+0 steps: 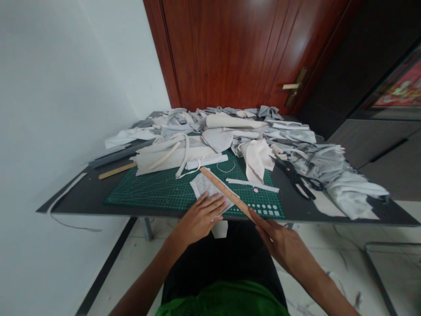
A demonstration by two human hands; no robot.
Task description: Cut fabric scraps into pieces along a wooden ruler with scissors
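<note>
A small piece of light grey fabric [203,186] lies on the green cutting mat [148,188] near the table's front edge. My left hand [207,213] rests flat on this fabric with its fingers stretched out. Across the fabric's right side runs a wooden ruler [226,190], slanting from upper left to lower right. Its near end is in my right hand [274,235], whose fingers are closed around it. Part of the fabric is hidden under my left hand and the ruler. A thin fabric strip [253,184] and a small pink piece [255,190] lie right of the ruler.
Black scissors [296,177] lie to the right, beside a heap of grey fabric [348,184]. More white and grey scraps [226,125] cover the back of the table. A second wooden stick [117,170] lies at left. A wooden door [223,52] stands behind.
</note>
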